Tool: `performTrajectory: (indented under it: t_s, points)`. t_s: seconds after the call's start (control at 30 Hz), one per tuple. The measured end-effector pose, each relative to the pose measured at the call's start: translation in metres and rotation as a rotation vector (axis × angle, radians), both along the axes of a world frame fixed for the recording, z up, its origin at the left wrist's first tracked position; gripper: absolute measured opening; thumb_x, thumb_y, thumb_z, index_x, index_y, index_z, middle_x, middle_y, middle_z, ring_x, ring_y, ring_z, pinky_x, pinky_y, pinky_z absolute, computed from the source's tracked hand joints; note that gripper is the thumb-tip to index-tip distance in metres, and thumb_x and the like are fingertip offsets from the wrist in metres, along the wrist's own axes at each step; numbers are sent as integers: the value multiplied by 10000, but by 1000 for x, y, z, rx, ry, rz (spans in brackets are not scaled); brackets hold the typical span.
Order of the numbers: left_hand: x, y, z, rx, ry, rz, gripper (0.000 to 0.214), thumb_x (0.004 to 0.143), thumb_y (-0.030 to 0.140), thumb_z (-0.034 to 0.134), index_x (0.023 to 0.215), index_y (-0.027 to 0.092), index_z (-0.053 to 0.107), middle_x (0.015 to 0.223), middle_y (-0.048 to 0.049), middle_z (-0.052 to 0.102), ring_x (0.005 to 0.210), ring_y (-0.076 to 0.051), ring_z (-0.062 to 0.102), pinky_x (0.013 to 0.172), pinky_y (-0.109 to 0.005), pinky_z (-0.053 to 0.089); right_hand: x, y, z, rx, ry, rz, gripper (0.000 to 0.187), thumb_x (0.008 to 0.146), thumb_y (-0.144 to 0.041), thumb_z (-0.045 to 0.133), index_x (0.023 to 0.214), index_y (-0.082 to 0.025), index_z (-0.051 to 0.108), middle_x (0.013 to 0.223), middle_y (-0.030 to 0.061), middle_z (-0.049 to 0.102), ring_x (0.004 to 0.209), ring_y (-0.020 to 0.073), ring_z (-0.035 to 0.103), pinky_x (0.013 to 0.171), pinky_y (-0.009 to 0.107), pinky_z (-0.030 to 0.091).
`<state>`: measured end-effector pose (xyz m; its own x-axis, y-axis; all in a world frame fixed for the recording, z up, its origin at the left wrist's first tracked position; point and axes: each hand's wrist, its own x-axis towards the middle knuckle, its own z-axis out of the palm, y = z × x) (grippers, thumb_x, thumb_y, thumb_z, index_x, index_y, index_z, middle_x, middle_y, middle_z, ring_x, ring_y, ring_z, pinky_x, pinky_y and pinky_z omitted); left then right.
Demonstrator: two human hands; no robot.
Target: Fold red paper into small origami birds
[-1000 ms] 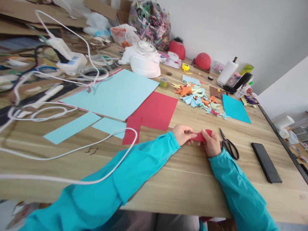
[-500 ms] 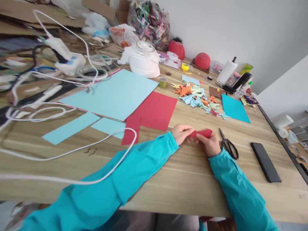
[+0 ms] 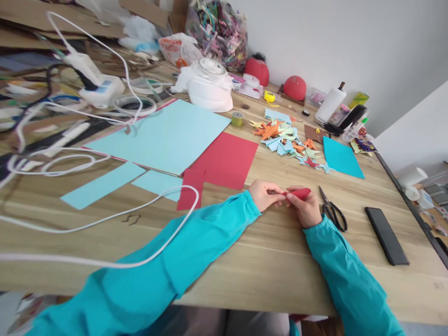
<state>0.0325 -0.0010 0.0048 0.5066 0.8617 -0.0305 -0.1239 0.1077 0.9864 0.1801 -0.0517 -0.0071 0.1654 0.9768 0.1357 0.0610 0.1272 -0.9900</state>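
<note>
A small folded piece of red paper (image 3: 300, 192) is held between my two hands above the wooden table. My left hand (image 3: 265, 196) pinches its left end between thumb and fingers. On its right side, my right hand (image 3: 306, 207) grips it with the thumb laid along the near face; the fingers behind are partly hidden. Just right of my right hand lies a pair of black scissors (image 3: 334, 212). Beyond my hands is a pile of folded paper cranes (image 3: 285, 140) in orange, blue, green and red. Larger red paper (image 3: 227, 161) lies to the left.
Light blue sheets (image 3: 168, 135) and blue strips (image 3: 103, 184) lie at left. A white cable (image 3: 168, 240) loops over my left sleeve. A black phone (image 3: 386, 235) rests at right, and a turquoise sheet (image 3: 343, 157) farther back. A green spool (image 3: 237, 119) stands behind the red paper.
The red paper now looks narrower, its left part more covered by my fingers. My left fingers have shifted slightly right, closer to my right hand.
</note>
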Motion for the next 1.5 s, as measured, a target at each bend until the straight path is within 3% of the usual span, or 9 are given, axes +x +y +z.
performTrajectory:
  t_s: [0.2, 0.37, 0.53, 0.73, 1.0, 1.17, 1.3, 1.5]
  points:
    - [-2, -3, 5, -55, -5, -67, 79, 625, 129, 715, 639, 94, 645, 544, -25, 662, 420, -89, 571, 425, -200, 506, -3, -1, 8, 103, -57, 54, 172, 703, -312, 702, 574, -200, 679, 585, 15, 621, 589, 148, 552, 558, 282, 421]
    - [0, -5, 8, -90, 21, -48, 61, 648, 67, 666, 655, 97, 613, 522, -6, 648, 399, -88, 567, 408, -196, 499, -3, -2, 9, 98, -93, 23, 175, 720, -302, 688, 581, -196, 684, 535, 2, 594, 549, 134, 529, 549, 277, 410]
    - [2, -7, 1, 30, 147, -16, 115, 586, 110, 735, 651, 112, 641, 502, 14, 631, 432, -90, 571, 439, -186, 485, -3, -3, 8, 90, -94, 24, 224, 712, -299, 697, 523, -189, 649, 527, -6, 592, 536, 128, 530, 543, 269, 407]
    - [1, -8, 2, 96, 236, -72, 87, 658, 145, 696, 583, 131, 653, 408, 47, 554, 399, -80, 547, 418, -166, 450, -2, -3, 9, 106, -129, 54, 207, 718, -287, 694, 535, -196, 660, 551, -2, 601, 558, 128, 532, 545, 265, 406]
    - [-2, -5, 9, -103, 153, -177, 135, 717, 107, 637, 582, 100, 625, 471, 8, 606, 418, -109, 591, 418, -199, 486, -2, -2, 9, 103, -83, 105, 117, 716, -267, 697, 622, -198, 696, 609, 7, 632, 591, 138, 561, 572, 273, 437]
    - [-4, 1, 6, -225, 56, -288, 179, 692, 245, 703, 653, 81, 643, 539, -32, 651, 466, -146, 633, 461, -234, 519, -1, 0, 5, 75, 13, 88, 159, 698, -262, 711, 565, -183, 674, 577, 4, 617, 576, 133, 558, 566, 266, 429]
    - [-6, 5, -2, -302, -103, -363, 315, 630, 340, 760, 774, 74, 670, 690, -85, 701, 582, -190, 677, 558, -279, 551, -2, 1, 4, 20, 128, 15, 146, 673, -258, 730, 573, -177, 660, 548, -11, 603, 532, 118, 536, 530, 254, 407]
    - [-12, 10, -17, -329, -296, -520, 348, 679, 231, 742, 981, 85, 651, 907, -134, 708, 795, -229, 688, 776, -359, 531, -4, 1, 8, -68, 318, -42, 170, 603, -250, 770, 551, -171, 628, 500, -27, 579, 477, 103, 496, 471, 240, 387]
